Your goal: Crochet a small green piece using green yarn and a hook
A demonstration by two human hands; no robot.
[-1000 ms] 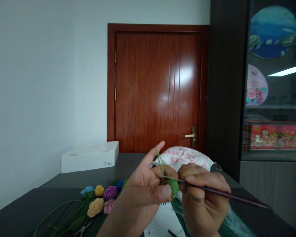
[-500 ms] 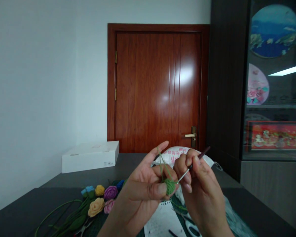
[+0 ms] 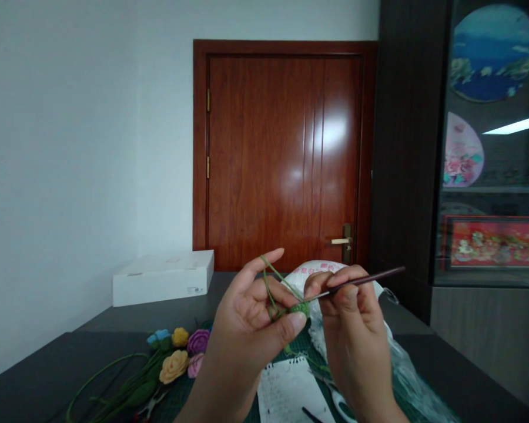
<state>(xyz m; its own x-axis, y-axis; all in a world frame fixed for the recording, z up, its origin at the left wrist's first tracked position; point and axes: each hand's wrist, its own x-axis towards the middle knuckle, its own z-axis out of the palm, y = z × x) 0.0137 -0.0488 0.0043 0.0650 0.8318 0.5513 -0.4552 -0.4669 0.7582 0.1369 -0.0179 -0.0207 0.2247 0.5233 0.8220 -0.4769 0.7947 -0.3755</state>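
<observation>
Between the thumb and fingers of my left hand (image 3: pixel 251 329) is a small piece of green crochet work (image 3: pixel 301 308). Green yarn (image 3: pixel 277 276) loops over that hand's raised index finger and runs down to the piece. My right hand (image 3: pixel 355 329) is closed around a crochet hook (image 3: pixel 370 277) with a dark handle, held nearly level. The hook's thin metal shaft reaches left, and its tip meets the top of the green piece. Whether a loop sits on the tip is too small to tell.
Crocheted flowers (image 3: pixel 174 366) with green stems lie at left. A written notepad (image 3: pixel 291 390), a pen (image 3: pixel 311 415) and scissors (image 3: pixel 341 405) lie below my hands on a green mat. Behind them are a white plastic bag (image 3: pixel 306 271) and a white box (image 3: pixel 163 282).
The hook has swung from a steep slant to nearly level. My left hand has shifted a little left, and the green piece has turned and risen slightly.
</observation>
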